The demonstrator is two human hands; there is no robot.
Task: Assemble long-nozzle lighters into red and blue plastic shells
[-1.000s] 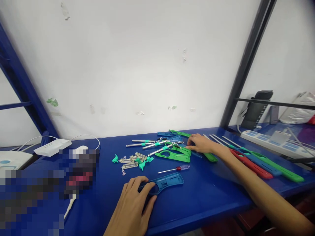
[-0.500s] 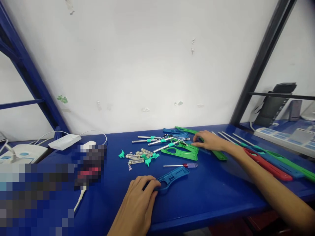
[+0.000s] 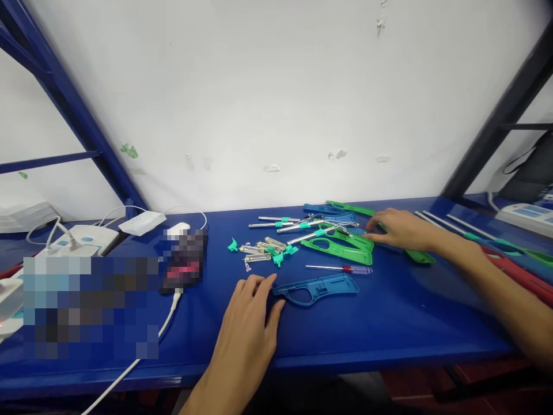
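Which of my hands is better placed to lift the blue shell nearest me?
Probably your left hand: its thumb and forefinger are parted right at the left end of the blue shell. Your right hand is farther back, beyond the screwdriver, near the green shells.

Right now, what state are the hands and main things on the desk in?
Blue lighter casing half: flat, hollow side up
Nearest green lighter casing half: hollow side up
Left hand: open, thumb and index apart at the blue half's narrow end
Right hand: lowered beside casing parts, grip unclear
Screwdriver: lying flat, unheld
Metal lighter tubes: outside casings, strewn
Teal plastic pieces: loose
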